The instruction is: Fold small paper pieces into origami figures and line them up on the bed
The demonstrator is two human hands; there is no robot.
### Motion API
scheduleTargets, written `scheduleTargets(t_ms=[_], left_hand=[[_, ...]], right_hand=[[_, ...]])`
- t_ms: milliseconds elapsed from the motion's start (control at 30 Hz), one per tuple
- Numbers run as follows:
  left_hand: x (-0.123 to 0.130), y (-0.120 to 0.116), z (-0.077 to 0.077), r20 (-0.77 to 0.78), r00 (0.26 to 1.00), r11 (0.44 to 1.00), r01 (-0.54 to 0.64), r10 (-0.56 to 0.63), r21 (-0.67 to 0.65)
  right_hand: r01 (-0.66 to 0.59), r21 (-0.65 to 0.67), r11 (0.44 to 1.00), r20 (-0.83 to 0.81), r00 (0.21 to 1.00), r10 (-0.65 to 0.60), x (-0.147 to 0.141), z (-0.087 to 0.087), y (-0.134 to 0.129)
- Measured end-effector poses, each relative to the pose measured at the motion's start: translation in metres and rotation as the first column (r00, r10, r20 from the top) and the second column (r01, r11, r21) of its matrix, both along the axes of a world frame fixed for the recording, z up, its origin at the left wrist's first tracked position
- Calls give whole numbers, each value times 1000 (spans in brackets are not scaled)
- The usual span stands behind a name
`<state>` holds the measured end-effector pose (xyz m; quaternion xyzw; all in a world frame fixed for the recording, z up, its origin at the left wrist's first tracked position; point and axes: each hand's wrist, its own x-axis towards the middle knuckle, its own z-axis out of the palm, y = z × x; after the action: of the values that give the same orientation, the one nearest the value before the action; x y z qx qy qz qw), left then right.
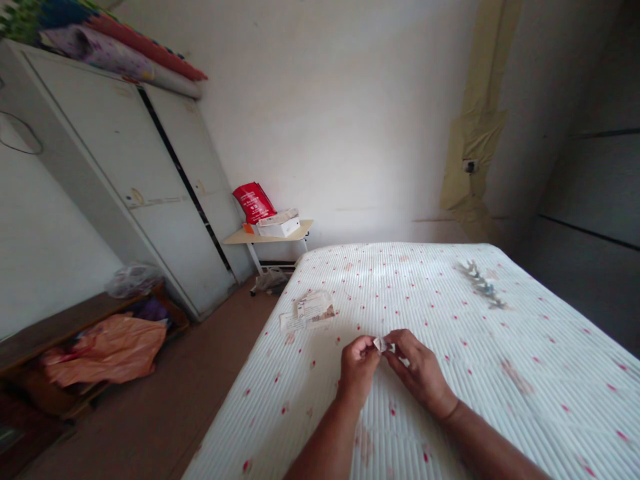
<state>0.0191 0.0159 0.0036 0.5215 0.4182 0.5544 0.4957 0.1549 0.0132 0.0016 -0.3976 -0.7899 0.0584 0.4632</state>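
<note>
White, ribbed, red-dotted bedspread (500, 427) lay underneath. Small folded greyish-white paper piece (380, 345) sat above it, fingertip-pinched: left hand (357, 370) at 9 o'clock, right hand (423, 373) at 3. Probably light, easily torn; folded edges looked the best grip.

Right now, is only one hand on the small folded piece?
No, the left hand and the right hand both pinch the small folded piece between them.

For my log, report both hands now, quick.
Left hand: closed, pinching a small folded paper.
Right hand: partly closed, pinching the same paper.
</note>
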Motion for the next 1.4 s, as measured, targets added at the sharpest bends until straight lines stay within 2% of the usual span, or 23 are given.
scheduleTargets(t_ms=[100, 400, 800, 1100, 1400], left_hand=[[0, 0, 1, -10, 1000, 1000, 2, -2, -6], [-1, 0, -4, -46, 999, 1000, -15, 16, 9], [-2, 0, -3, -154, 987, 998, -31, 40, 59], [-1, -1, 0, -148, 988, 999, -33, 34, 10], [0, -1, 1, -174, 983, 998, -62, 64, 22]], right_hand=[[20, -25, 999, -31, 999, -20, 0, 0, 0], [-23, -2, 1000, -23, 999, 23, 0, 3, -1], [-107, -110, 988, -90, 991, 97, 2, 8, -1], [-92, -103, 990, -95, 992, 82, 1, 10, -3], [-91, -116, 989, -92, 993, 81, 1, 6, -1]])
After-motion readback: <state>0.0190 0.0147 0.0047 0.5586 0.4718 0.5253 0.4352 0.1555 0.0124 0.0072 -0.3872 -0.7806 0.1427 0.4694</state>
